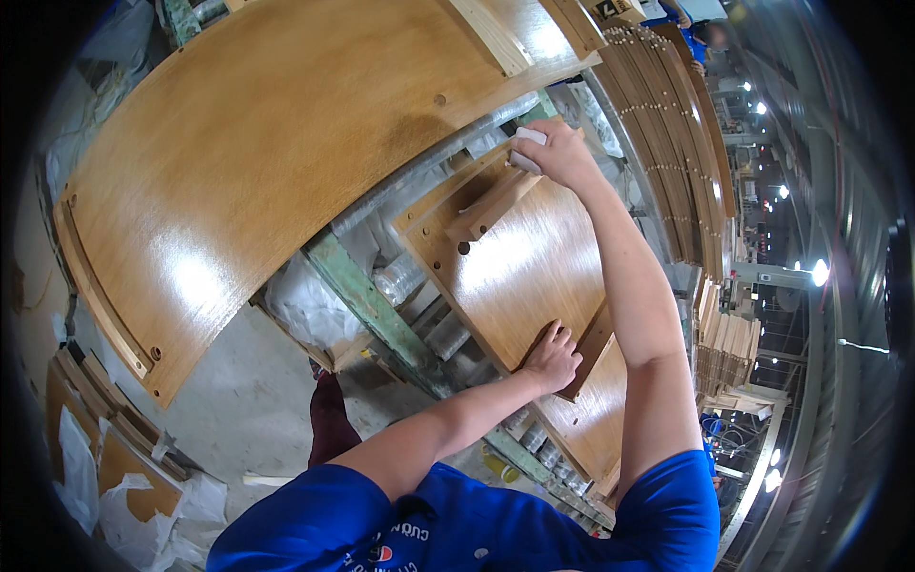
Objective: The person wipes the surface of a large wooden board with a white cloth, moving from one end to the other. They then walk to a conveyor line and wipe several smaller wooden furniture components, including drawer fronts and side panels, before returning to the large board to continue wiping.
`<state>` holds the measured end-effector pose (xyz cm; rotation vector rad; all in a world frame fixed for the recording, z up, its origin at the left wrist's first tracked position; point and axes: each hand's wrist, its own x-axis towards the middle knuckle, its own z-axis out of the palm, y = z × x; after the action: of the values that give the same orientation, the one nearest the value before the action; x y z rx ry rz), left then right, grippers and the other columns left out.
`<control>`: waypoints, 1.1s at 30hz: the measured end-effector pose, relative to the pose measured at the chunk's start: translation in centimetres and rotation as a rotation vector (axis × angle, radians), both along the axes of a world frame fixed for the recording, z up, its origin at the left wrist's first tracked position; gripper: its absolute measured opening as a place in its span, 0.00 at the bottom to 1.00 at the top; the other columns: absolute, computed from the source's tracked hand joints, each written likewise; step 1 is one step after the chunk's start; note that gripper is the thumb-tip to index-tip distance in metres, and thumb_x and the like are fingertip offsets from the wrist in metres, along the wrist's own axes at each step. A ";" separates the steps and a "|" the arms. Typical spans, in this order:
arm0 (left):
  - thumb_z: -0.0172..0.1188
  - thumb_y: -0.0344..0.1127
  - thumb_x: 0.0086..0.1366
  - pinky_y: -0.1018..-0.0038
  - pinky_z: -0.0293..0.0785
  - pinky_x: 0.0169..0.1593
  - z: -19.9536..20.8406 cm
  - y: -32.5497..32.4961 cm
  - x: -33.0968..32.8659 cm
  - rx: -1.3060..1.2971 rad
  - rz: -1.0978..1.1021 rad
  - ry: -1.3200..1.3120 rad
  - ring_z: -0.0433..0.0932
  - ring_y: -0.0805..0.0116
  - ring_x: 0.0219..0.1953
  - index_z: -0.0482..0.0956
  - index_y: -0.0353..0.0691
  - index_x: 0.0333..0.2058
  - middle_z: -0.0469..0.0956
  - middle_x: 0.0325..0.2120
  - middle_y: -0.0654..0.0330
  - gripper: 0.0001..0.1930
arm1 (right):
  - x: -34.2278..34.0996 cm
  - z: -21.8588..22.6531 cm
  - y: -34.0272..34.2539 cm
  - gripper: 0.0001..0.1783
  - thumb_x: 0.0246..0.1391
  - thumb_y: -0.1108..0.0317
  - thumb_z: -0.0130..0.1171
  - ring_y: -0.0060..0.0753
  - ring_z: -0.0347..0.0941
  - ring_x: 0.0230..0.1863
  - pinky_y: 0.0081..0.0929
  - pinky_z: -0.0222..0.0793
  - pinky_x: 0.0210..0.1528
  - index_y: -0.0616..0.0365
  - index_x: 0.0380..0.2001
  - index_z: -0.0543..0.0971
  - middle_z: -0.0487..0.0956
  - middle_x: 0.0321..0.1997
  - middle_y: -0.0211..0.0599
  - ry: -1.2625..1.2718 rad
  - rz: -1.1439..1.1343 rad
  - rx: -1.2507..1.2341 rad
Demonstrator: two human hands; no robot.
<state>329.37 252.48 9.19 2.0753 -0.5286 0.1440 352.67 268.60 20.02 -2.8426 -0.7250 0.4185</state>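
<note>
A glossy brown wooden panel (510, 262) lies in front of me on a roller conveyor, with drilled holes and wooden strips on its face. My right hand (564, 157) reaches to the panel's far end and is closed around a small white pad (529, 150). The pad is at the end of a raised wooden strip (496, 205); whether it touches the wood I cannot tell. My left hand (553, 364) lies on the panel's nearer part with its fingers apart, beside another wooden strip (589, 355). Nothing shows in the left hand.
A larger curved glossy panel (257, 143) lies to the left across the green-framed conveyor (367, 300). Stacked brown panels (662, 133) stand at the far right. Boards with plastic wrap (133, 491) are at the lower left. Another person (701, 33) is at the far upper right.
</note>
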 end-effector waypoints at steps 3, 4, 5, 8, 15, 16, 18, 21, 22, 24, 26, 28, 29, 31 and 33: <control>0.52 0.39 0.57 0.50 0.44 0.66 0.0 -0.1 -0.1 0.010 -0.017 0.013 0.65 0.51 0.57 0.81 0.42 0.32 0.77 0.39 0.52 0.11 | -1.1 -0.1 -0.2 0.24 0.45 0.53 0.62 0.47 0.78 0.41 0.35 0.71 0.46 0.58 0.41 0.80 0.80 0.38 0.51 0.019 0.017 0.040; 0.52 0.39 0.57 0.50 0.43 0.66 0.0 -0.2 -0.2 0.015 -0.017 0.013 0.65 0.51 0.57 0.81 0.42 0.32 0.78 0.39 0.53 0.11 | -1.8 -0.1 -0.3 0.23 0.45 0.53 0.62 0.47 0.78 0.41 0.35 0.71 0.46 0.58 0.41 0.80 0.80 0.37 0.51 0.024 0.025 0.062; 0.52 0.40 0.57 0.51 0.43 0.66 0.1 -0.3 -0.4 0.018 -0.019 0.012 0.65 0.51 0.57 0.81 0.42 0.32 0.78 0.39 0.53 0.11 | -2.4 -0.2 -0.5 0.23 0.46 0.53 0.62 0.47 0.78 0.41 0.35 0.71 0.45 0.58 0.41 0.80 0.80 0.37 0.50 0.029 0.030 0.084; 0.49 0.39 0.58 0.49 0.42 0.66 0.1 -0.7 -0.8 0.009 -0.066 0.021 0.64 0.51 0.57 0.81 0.41 0.34 0.77 0.42 0.51 0.13 | -4.9 -0.3 -1.1 0.21 0.47 0.54 0.61 0.45 0.78 0.39 0.34 0.72 0.44 0.58 0.39 0.80 0.80 0.36 0.49 0.115 0.006 0.132; 0.49 0.40 0.58 0.55 0.46 0.66 -1.0 0.1 0.1 -0.253 0.134 0.029 0.67 0.52 0.55 0.80 0.39 0.38 0.76 0.43 0.49 0.16 | -10.4 -0.1 3.8 0.18 0.48 0.57 0.61 0.38 0.77 0.35 0.30 0.72 0.39 0.60 0.37 0.79 0.80 0.34 0.46 0.189 0.115 0.237; 0.50 0.39 0.59 0.57 0.52 0.62 -0.9 0.7 -0.7 -0.337 0.103 0.057 0.69 0.54 0.51 0.80 0.39 0.37 0.76 0.40 0.51 0.14 | -10.7 -0.4 3.6 0.19 0.49 0.57 0.60 0.33 0.77 0.34 0.27 0.72 0.38 0.61 0.38 0.79 0.80 0.33 0.43 0.175 0.138 0.251; 0.51 0.38 0.59 0.62 0.64 0.55 -0.4 2.5 -2.3 -0.508 0.041 0.112 0.74 0.57 0.44 0.78 0.39 0.35 0.77 0.36 0.53 0.11 | -11.4 -0.6 3.3 0.19 0.49 0.58 0.60 0.28 0.76 0.33 0.25 0.72 0.37 0.63 0.38 0.79 0.80 0.32 0.41 0.184 0.153 0.273; 0.53 0.35 0.60 0.66 0.71 0.45 0.0 6.4 -8.2 -0.597 -0.160 0.190 0.77 0.60 0.38 0.78 0.40 0.35 0.78 0.33 0.55 0.09 | -12.5 -0.8 0.7 0.19 0.49 0.59 0.60 0.27 0.76 0.32 0.25 0.72 0.36 0.64 0.38 0.79 0.80 0.31 0.41 0.252 0.033 0.300; 0.53 0.34 0.61 0.68 0.72 0.43 -0.5 8.6 -10.0 -0.549 -0.209 0.254 0.78 0.62 0.37 0.78 0.39 0.36 0.78 0.33 0.55 0.08 | -13.0 -0.6 0.7 0.19 0.49 0.59 0.60 0.27 0.76 0.32 0.25 0.72 0.35 0.64 0.37 0.79 0.80 0.31 0.41 0.284 0.001 0.315; 0.54 0.32 0.60 0.70 0.73 0.37 -2.7 11.7 -13.9 -0.670 -0.119 0.302 0.77 0.64 0.32 0.78 0.39 0.36 0.78 0.30 0.57 0.07 | -13.7 -0.4 1.9 0.19 0.48 0.58 0.60 0.27 0.77 0.28 0.24 0.73 0.30 0.64 0.37 0.79 0.80 0.29 0.42 0.313 0.022 0.358; 0.56 0.32 0.60 0.72 0.73 0.32 -5.4 14.5 -17.6 -0.627 0.006 0.359 0.78 0.65 0.28 0.79 0.40 0.34 0.79 0.28 0.58 0.06 | -13.7 -0.7 2.1 0.20 0.46 0.57 0.60 0.27 0.77 0.22 0.23 0.73 0.21 0.64 0.36 0.79 0.80 0.26 0.45 0.292 0.072 0.416; 0.57 0.33 0.60 0.72 0.73 0.30 -8.2 17.4 -20.7 -0.559 0.146 0.506 0.78 0.68 0.25 0.80 0.40 0.34 0.79 0.25 0.58 0.06 | -13.9 -0.7 2.3 0.20 0.47 0.57 0.60 0.29 0.77 0.24 0.24 0.73 0.23 0.64 0.35 0.78 0.80 0.26 0.45 0.282 0.073 0.419; 0.57 0.33 0.60 0.73 0.73 0.30 -9.5 18.8 -22.1 -0.519 0.210 0.615 0.77 0.69 0.24 0.80 0.40 0.35 0.78 0.24 0.58 0.06 | -14.1 -0.7 2.3 0.20 0.47 0.56 0.60 0.29 0.77 0.24 0.25 0.73 0.24 0.64 0.35 0.78 0.80 0.26 0.45 0.277 0.069 0.420; 0.56 0.34 0.59 0.72 0.73 0.30 -12.1 21.6 -24.6 -0.443 0.337 0.765 0.78 0.69 0.25 0.79 0.41 0.36 0.79 0.25 0.58 0.07 | -14.2 -0.7 2.0 0.20 0.47 0.56 0.59 0.33 0.78 0.27 0.28 0.74 0.29 0.64 0.36 0.78 0.80 0.27 0.47 0.263 0.077 0.421; 0.56 0.35 0.59 0.70 0.73 0.32 -14.3 23.6 -26.1 -0.330 0.462 0.804 0.79 0.67 0.27 0.79 0.41 0.36 0.80 0.27 0.56 0.08 | -14.5 -0.7 1.3 0.21 0.48 0.56 0.60 0.34 0.78 0.31 0.28 0.74 0.33 0.63 0.37 0.78 0.80 0.29 0.46 0.218 0.084 0.407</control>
<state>303.23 276.08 -5.09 1.7070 0.4388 -0.3114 338.22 269.94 19.32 -2.3524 -0.7841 0.5167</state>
